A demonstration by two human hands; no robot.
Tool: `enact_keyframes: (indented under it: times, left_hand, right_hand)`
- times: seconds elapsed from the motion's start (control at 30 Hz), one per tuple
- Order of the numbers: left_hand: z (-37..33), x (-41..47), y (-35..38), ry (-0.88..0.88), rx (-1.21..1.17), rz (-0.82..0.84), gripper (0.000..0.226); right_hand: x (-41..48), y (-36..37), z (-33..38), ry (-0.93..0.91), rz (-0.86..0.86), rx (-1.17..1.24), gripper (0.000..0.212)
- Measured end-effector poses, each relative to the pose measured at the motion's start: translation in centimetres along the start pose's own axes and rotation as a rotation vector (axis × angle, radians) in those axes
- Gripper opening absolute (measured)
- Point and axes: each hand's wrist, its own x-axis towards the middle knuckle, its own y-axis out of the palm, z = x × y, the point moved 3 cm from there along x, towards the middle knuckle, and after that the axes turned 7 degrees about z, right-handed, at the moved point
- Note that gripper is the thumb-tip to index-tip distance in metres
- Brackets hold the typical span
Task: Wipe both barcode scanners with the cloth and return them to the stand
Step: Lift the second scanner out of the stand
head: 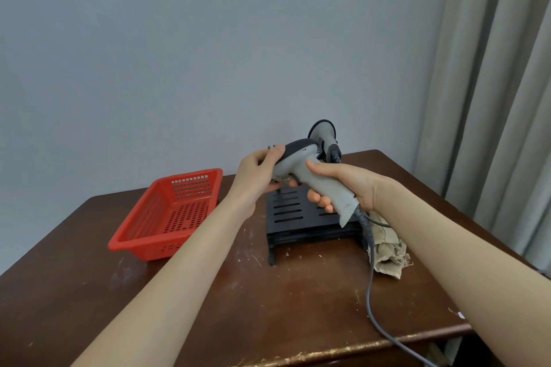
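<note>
Grips grey, dark-capped scanner (298, 162) above black stand (292, 217), right hand (346, 185) round handle, left hand (256, 173) round head. Hides most of second scanner (323, 132) behind; half covers cloth (387, 253) with right forearm.

Stand (286, 213) front free; second scanner (325, 134) blocks rear; basket (135, 217) left, cloth (387, 250) right.

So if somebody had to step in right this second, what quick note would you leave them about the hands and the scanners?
Left hand: holds the head of the grey scanner.
Right hand: grips its handle, above the black stand.
Second scanner: behind it, at the stand's far side; base hidden.
Cloth: crumpled on the table right of the stand, in neither hand.
Done: cannot tell whether either scanner is wiped.
Left: finish any wiping, then set the held scanner on the stand.
</note>
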Motion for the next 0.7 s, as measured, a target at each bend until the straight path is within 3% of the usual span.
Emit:
enact_keyframes:
  times: [0.3,0.7]
  left_hand:
    - [1.4,-0.7,-3.6,0.043,0.064,-0.307,0.03]
    - [2.8,-2.5,-3.6,0.056,-0.014,-0.318,0.033]
  right_hand:
    - [0.8,-0.1,-0.6,-0.068,0.014,-0.012,0.052]
    - [0.9,-0.6,-1.0,-0.109,0.009,0.016,0.034]
